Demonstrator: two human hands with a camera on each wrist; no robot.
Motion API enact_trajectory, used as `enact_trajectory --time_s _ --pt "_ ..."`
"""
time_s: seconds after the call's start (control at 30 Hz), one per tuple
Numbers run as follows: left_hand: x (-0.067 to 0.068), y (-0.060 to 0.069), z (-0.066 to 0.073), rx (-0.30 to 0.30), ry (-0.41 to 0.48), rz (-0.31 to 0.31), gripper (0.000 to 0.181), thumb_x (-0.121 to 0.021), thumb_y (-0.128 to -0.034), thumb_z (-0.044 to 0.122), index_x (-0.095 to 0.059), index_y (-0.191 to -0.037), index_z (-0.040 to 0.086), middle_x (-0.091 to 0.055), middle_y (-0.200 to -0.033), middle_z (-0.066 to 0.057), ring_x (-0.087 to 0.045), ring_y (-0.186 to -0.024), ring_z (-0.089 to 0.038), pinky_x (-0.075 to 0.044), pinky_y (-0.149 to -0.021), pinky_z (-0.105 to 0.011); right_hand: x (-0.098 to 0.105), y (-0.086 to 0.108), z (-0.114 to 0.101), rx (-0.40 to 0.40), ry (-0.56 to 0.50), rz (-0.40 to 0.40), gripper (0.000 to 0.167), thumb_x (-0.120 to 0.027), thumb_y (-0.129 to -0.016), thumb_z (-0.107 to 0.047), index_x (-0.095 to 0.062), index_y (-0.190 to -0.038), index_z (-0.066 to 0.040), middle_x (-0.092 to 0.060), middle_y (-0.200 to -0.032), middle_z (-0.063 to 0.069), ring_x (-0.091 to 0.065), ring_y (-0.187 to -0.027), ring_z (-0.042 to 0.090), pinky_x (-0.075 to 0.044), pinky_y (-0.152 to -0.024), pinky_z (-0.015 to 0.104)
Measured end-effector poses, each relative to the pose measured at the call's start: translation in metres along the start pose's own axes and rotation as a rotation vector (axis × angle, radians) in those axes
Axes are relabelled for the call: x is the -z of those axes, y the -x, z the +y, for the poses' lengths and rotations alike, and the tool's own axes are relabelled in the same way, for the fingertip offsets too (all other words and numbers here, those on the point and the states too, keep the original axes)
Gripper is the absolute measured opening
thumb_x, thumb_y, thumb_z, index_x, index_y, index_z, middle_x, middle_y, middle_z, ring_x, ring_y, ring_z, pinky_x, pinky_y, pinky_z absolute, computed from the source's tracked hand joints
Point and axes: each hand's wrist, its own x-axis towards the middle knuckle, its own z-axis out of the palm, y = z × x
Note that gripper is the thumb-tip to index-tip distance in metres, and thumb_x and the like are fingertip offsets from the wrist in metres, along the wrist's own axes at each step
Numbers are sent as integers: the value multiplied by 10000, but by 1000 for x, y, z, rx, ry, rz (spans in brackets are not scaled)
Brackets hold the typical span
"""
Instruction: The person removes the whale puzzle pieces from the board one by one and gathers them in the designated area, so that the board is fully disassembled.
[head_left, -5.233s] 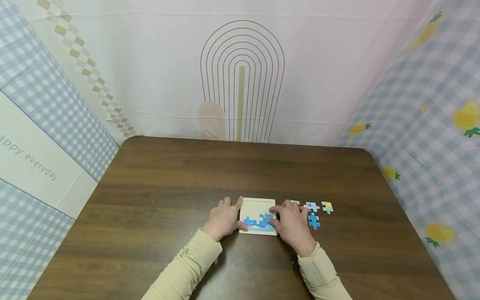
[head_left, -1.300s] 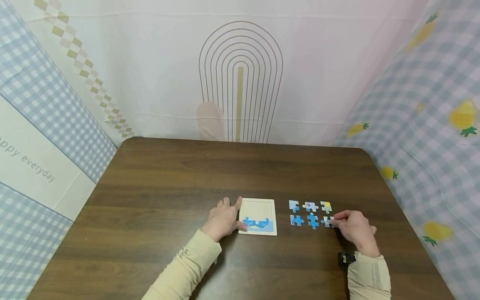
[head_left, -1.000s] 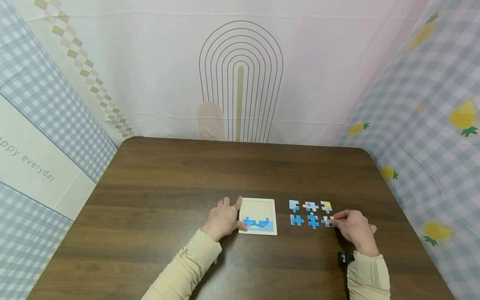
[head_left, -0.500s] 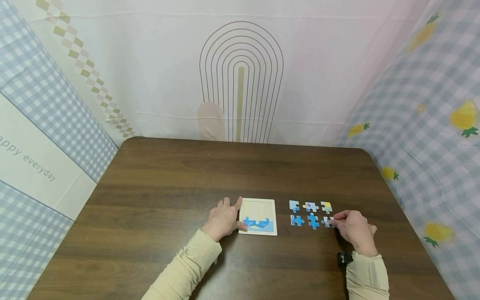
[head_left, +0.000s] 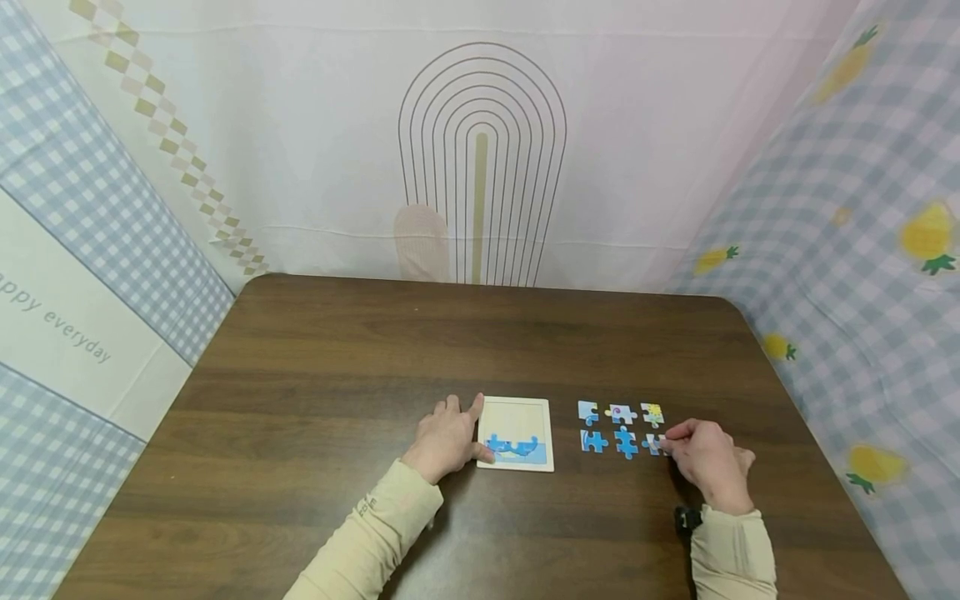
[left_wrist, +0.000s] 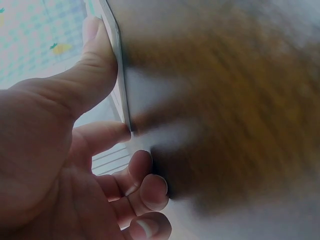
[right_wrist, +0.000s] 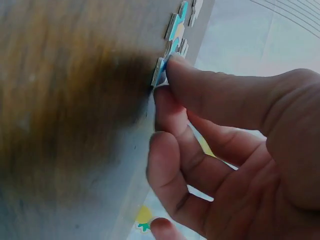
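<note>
A square puzzle tray point(head_left: 551, 433) with a pale frame lies on the table, its lower part filled with blue pieces and its upper part showing bare backing. My left hand point(head_left: 444, 437) holds the tray's left side, thumb over the lower left and index fingertip at the upper left corner. In the left wrist view the left hand's point(left_wrist: 75, 135) other fingers are curled beside the tray edge point(left_wrist: 120, 65). My right hand point(head_left: 711, 460) pinches a blue and white puzzle piece point(head_left: 654, 444) by its right side; thumb and index fingertip meet on the piece point(right_wrist: 158, 72) in the right wrist view.
Several loose pieces lie in two rows right of the tray, among them a blue piece point(head_left: 626, 442), a yellow-patterned piece point(head_left: 652, 414) and a pale piece point(head_left: 588, 412). The brown wooden table point(head_left: 337, 350) meets a white cloth backdrop point(head_left: 322, 150); checked cloth hangs at both sides.
Since the oldest frame my right hand has moved right, from the tray to the loose pieces. Over the last second both hands have stayed almost still.
</note>
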Motion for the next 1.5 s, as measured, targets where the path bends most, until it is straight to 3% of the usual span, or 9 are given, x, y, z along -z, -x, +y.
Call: enact_trajectory --time_s 0.2,0.43,0.77,1.27,1.5 --pt "1 -1 1 3 -3 -2 955 -720 -740 588 -356 -1522 178 -511 -1117 -190 -498 -943 -298 -459 -720 -419 -7 4 -10 114 -78 160 109 -728 -820 -80 -656 -891 -38 -650 -762 33 -595 -764 280 -162 -855 622" --pt "0 0 0 5 2 0 962 -731 -730 588 -361 -1520 182 -510 -1118 -194 -492 -932 -298 -454 -712 -412 -22 12 -47 216 -164 299 63 -712 -837 -66 -659 -869 -51 -643 -731 37 -587 -746 265 -145 -899 584" --pt "0 -1 0 1 9 8 961 -731 -731 589 -364 -1519 179 -510 -1103 -189 -493 -931 -295 -457 -720 -417 -52 17 -91 360 -124 237 119 -780 -816 -123 -669 -847 -92 -613 -713 -29 -562 -767 215 -180 -911 560" --pt "-1 -1 1 4 -7 14 948 -737 -731 584 -383 -1510 177 -510 -1110 -185 -510 -958 -306 -473 -755 -432 -86 34 -135 534 -9 190 124 -789 -813 -186 -669 -835 -160 -507 -681 -113 -459 -705 135 -223 -932 545" --pt "1 0 2 7 -11 10 939 -729 -737 588 -388 -1508 174 -510 -1083 -176 -510 -943 -302 -475 -743 -432 -96 41 -149 672 21 70 123 -770 -831 -184 -704 -928 -146 -505 -738 -129 -459 -730 104 -310 -783 416"
